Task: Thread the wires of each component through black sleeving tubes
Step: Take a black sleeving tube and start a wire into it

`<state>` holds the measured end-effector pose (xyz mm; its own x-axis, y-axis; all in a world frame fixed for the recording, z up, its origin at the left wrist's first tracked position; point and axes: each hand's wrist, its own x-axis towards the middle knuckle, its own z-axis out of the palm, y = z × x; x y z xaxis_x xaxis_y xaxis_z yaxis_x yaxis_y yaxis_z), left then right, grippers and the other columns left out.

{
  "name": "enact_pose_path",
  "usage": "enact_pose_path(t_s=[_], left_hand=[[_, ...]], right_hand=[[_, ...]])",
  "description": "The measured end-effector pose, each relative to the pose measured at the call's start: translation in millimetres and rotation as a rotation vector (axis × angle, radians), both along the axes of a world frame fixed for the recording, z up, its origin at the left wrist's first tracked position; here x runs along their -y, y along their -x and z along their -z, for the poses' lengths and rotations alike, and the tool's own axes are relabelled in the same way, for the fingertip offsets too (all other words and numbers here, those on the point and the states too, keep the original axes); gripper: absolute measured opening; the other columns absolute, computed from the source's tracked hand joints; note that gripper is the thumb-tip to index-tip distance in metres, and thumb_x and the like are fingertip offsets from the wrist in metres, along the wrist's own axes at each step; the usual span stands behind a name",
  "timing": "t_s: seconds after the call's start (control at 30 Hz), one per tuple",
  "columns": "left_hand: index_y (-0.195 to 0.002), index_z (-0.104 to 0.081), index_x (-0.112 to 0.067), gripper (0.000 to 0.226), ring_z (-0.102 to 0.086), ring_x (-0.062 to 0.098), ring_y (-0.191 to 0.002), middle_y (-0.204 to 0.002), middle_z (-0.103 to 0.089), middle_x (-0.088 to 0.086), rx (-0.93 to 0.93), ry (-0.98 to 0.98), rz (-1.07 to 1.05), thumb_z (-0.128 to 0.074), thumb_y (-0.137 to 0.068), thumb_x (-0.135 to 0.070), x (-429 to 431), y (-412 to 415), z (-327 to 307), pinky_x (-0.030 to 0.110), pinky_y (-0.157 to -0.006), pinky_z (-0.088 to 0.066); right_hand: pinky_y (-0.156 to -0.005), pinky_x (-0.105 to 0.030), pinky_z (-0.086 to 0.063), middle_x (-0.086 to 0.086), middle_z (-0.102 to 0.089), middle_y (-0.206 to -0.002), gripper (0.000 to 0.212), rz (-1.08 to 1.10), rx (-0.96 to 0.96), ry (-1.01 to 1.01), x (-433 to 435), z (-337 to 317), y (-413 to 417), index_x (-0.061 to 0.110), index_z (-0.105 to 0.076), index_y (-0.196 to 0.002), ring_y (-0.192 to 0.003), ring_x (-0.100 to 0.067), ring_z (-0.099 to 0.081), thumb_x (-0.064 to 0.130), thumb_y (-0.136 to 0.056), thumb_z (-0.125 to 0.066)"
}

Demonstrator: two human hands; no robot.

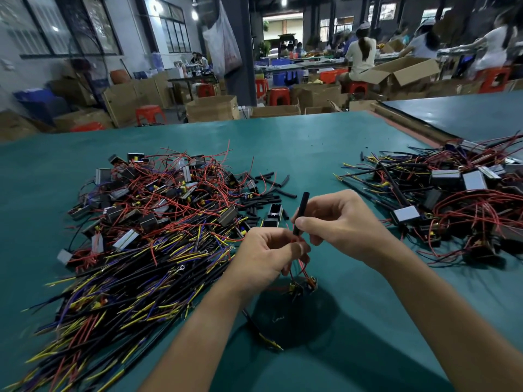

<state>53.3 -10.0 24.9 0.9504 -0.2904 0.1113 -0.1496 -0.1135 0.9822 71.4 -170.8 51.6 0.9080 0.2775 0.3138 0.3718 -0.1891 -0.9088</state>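
Right hand (339, 222) has its grip pinched on a black sleeving tube (301, 210), held upright above the green surface (311, 142). Left hand (266, 256) is grasping the red wires (300, 267) right at the tube's lower end, and the component (304, 287) dangles beneath. Tangled heaps of wired parts sit left (158, 210) and right (458, 199).

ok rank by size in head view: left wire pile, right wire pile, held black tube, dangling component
left wire pile
right wire pile, cut off at the edge
black tube and dangling component look alike, unranked
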Motion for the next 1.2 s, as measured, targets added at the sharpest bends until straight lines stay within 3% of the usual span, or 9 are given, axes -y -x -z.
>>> enact_pose_path(t_s=[0.17, 0.37, 0.5, 0.63, 0.77, 0.93, 1.2], left_hand=[[-0.067, -0.069, -0.015, 0.026, -0.043, 0.002, -0.04, -0.052, -0.062, -0.005, -0.028, 0.003, -0.015, -0.062, -0.089, -0.003, -1.2, 1.1, -0.3, 0.011, -0.04, -0.032], [-0.062, -0.068, -0.017, 0.031, -0.042, -0.002, -0.038, -0.045, -0.057, -0.007, -0.037, -0.004, 0.035, -0.065, -0.089, -0.003, 2.1, 0.5, 2.1, 0.01, -0.04, -0.031], [-0.066, -0.068, -0.007, 0.023, -0.047, 0.0, -0.038, -0.053, -0.064, 0.0, -0.069, 0.051, -0.003, -0.064, -0.087, 0.004, 4.4, 0.7, 4.6, 0.01, -0.039, -0.036], [-0.07, -0.069, -0.006, 0.018, -0.047, 0.002, -0.04, -0.06, -0.069, 0.003, -0.011, 0.032, -0.073, -0.064, -0.087, 0.001, 2.8, -1.7, 4.4, 0.011, -0.041, -0.034], [-0.077, -0.07, -0.003, 0.013, -0.047, 0.005, -0.044, -0.069, -0.071, 0.009, -0.007, 0.07, -0.095, -0.064, -0.088, -0.003, -0.4, -3.2, 2.9, 0.012, -0.043, -0.036], [-0.081, -0.072, -0.005, 0.008, -0.046, 0.008, -0.046, -0.067, -0.07, 0.006, -0.053, 0.091, -0.149, -0.066, -0.087, -0.005, -2.9, -4.7, 4.0, 0.017, -0.042, -0.033], [-0.085, -0.07, 0.005, 0.006, -0.048, 0.003, -0.04, -0.062, -0.068, 0.007, -0.021, 0.16, -0.136, -0.064, -0.087, 0.004, -0.4, -5.5, 5.7, 0.012, -0.039, -0.035]], right_hand=[[-0.05, -0.021, -0.045, -0.005, -0.064, -0.056, 0.021, -0.072, -0.056, 0.012, 0.2, 0.6, 0.5, 0.001, -0.068, -0.07, -0.049, -0.011, -0.054, -0.01, -0.084, -0.058], [-0.053, -0.031, -0.044, 0.003, -0.06, -0.056, 0.017, -0.033, 0.044, 0.272, 0.3, 8.4, -2.1, 0.014, -0.063, -0.068, -0.053, -0.01, -0.051, 0.015, -0.085, -0.058], [-0.058, -0.045, -0.047, -0.011, -0.056, -0.06, 0.019, 0.06, 0.085, 0.373, 6.2, 10.1, -6.6, 0.011, -0.057, -0.072, -0.056, -0.017, -0.047, 0.015, -0.09, -0.055], [-0.058, -0.045, -0.046, -0.004, -0.055, -0.057, 0.019, 0.133, 0.106, 0.341, 9.2, 8.4, -8.7, 0.012, -0.057, -0.073, -0.055, -0.017, -0.046, 0.015, -0.093, -0.056], [-0.056, -0.046, -0.047, -0.008, -0.054, -0.058, 0.019, 0.169, 0.091, 0.258, 7.8, 8.0, -11.4, 0.008, -0.059, -0.074, -0.055, -0.02, -0.048, 0.013, -0.092, -0.058], [-0.049, -0.027, -0.043, -0.004, -0.054, -0.056, 0.018, 0.117, 0.009, 0.148, 5.3, 8.5, -10.4, 0.002, -0.059, -0.075, -0.049, -0.015, -0.053, 0.007, -0.092, -0.06], [-0.052, -0.025, -0.046, 0.002, -0.057, -0.055, 0.016, 0.08, -0.037, 0.1, 5.3, 7.1, -10.3, 0.006, -0.063, -0.075, -0.047, -0.013, -0.054, 0.004, -0.091, -0.062]])
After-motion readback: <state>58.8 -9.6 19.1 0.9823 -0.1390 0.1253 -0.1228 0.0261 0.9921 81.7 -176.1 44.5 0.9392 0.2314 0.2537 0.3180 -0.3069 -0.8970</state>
